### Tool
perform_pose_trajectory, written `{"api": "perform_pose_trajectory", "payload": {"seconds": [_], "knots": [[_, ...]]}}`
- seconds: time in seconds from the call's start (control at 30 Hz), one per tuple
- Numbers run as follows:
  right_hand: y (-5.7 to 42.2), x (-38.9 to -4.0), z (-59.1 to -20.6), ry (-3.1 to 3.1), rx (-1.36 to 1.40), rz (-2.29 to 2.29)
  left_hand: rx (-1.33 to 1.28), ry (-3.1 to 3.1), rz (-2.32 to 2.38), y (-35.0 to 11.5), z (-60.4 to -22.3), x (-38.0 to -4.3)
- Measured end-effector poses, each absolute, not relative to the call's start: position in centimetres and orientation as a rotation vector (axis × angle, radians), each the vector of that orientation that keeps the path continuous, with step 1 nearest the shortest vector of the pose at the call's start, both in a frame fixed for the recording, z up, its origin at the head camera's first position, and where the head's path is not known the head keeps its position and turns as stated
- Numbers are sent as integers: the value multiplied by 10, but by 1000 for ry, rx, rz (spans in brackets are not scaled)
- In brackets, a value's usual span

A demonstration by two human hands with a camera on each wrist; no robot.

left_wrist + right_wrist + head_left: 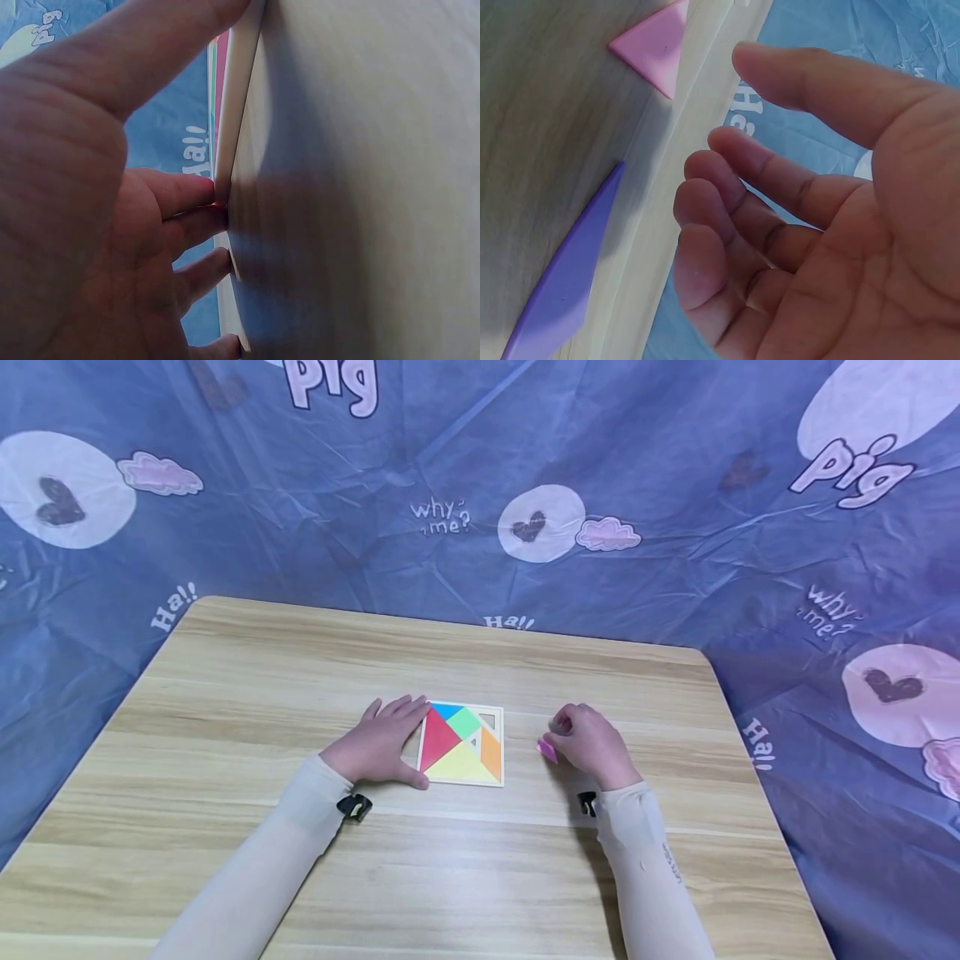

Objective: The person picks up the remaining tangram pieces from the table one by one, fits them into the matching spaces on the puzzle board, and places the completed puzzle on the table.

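Note:
A square tangram tray (pixel 502 760) with a pale rim holds red (pixel 437 742), blue (pixel 447 710), green (pixel 464 723), yellow (pixel 465 766) and orange (pixel 491 753) pieces. My left hand (pixel 381 745) lies along its left side with fingers spread, the thumb at the near left corner and the fingertips at the far left edge. To the right of the tray, my right hand (pixel 592 742) hovers over a pink triangle (pixel 654 49) and a purple piece (pixel 566 277) on the table. Its fingers are loosely bent, apart from the thumb, with nothing between them.
Pale triangular spots without a coloured piece show inside the tray, at its upper right corner (pixel 488 721) and near its middle (pixel 473 742). The wood-grain table (pixel 300 652) ends at a blue printed cloth (pixel 360 527) hanging behind and beside it. Black buckles (pixel 355 807) sit at both wrists.

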State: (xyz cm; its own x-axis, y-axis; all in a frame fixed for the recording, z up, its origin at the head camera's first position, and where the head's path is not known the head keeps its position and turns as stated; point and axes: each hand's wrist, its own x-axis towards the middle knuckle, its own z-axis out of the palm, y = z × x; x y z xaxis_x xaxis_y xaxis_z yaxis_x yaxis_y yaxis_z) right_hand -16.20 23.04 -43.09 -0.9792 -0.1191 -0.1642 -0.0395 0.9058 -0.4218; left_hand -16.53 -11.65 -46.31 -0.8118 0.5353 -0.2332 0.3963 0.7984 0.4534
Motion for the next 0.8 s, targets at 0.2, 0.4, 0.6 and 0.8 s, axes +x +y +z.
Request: {"api": "perform_pose_trajectory", "payload": {"seconds": [0.2, 0.4, 0.6, 0.8], "knots": [[229, -163, -431, 2873, -83, -595, 702, 2634, 543, -116, -464, -167], [225, -165, -432, 2819, -25, -545, 704, 2635, 545, -117, -464, -168], [221, -162, -438, 2809, 7, -516, 709, 2635, 545, -117, -465, -168], [219, -161, -439, 2793, 64, -510, 695, 2628, 551, -116, -464, -166]]}}
